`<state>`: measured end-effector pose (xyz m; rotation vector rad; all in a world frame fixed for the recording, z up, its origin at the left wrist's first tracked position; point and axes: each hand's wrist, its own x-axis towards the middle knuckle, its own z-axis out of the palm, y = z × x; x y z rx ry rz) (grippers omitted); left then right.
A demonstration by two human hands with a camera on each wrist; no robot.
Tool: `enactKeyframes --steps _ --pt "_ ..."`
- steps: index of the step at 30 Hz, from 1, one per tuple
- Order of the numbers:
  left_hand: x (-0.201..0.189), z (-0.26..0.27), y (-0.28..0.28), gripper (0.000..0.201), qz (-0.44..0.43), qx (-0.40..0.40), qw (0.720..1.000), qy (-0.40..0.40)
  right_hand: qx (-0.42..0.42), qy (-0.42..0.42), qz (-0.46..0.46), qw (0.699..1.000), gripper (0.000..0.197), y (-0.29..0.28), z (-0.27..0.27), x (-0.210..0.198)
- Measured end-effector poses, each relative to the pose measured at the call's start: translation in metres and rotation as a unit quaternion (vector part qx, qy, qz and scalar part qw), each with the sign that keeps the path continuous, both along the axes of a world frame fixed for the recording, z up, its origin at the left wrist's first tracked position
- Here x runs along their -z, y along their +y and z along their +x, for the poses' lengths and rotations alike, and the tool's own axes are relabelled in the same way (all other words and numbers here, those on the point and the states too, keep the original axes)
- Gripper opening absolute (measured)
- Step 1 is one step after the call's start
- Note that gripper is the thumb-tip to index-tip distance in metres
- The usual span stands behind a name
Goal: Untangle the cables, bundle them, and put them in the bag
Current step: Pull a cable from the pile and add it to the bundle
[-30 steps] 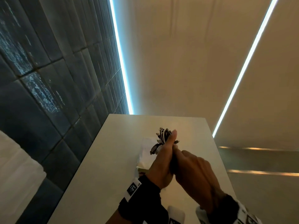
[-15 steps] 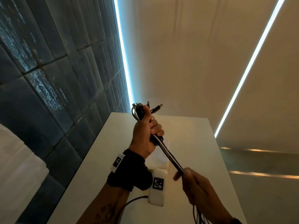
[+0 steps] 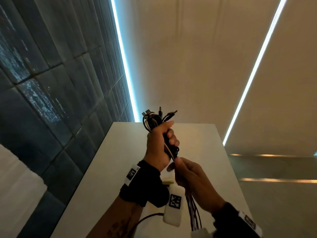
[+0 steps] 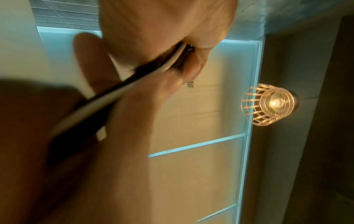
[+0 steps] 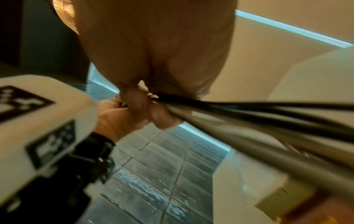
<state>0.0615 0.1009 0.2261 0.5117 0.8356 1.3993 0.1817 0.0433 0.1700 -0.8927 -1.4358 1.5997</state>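
A bundle of black and white cables (image 3: pixel 153 120) is held up above the white table (image 3: pixel 109 169), its plugs sticking out of the top. My left hand (image 3: pixel 169 135) grips the bundle in a fist. Just below it my right hand (image 3: pixel 176 163) holds the same strands, which trail down past my right wrist (image 3: pixel 193 213). In the left wrist view the cables (image 4: pixel 107 97) run through my curled fingers. In the right wrist view the cables (image 5: pixel 249 115) stretch taut from the grip. A white bag with a yellow edge (image 3: pixel 169 182) lies on the table, mostly hidden by my hands.
A dark tiled wall (image 3: pixel 51 100) runs along the table's left side. The left wrist camera unit (image 3: pixel 173 206) hangs over the table with its black lead. A caged lamp (image 4: pixel 268 104) shows in the left wrist view.
My right hand has slid up the cables from well below to just under my left hand. The left hand has stayed raised with the bundle.
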Motion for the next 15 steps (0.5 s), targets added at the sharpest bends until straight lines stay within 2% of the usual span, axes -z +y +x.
enactKeyframes --steps 2,6,11,15 --pt "-0.005 -0.015 0.002 0.027 -0.01 -0.007 1.0 -0.005 -0.033 0.037 -0.077 0.996 0.043 -0.006 0.004 0.014" --pt "-0.001 -0.043 0.003 0.041 -0.064 0.013 0.998 0.001 -0.086 0.008 -0.193 0.977 0.047 -0.015 0.022 0.036" --pt "0.011 -0.059 -0.001 0.039 -0.103 0.046 0.993 -0.032 -0.126 -0.076 -0.196 0.97 0.053 -0.013 0.06 0.052" --pt "0.021 -0.07 -0.007 0.04 -0.1 0.093 0.991 -0.004 -0.087 -0.138 -0.127 0.978 0.054 -0.005 0.102 0.041"
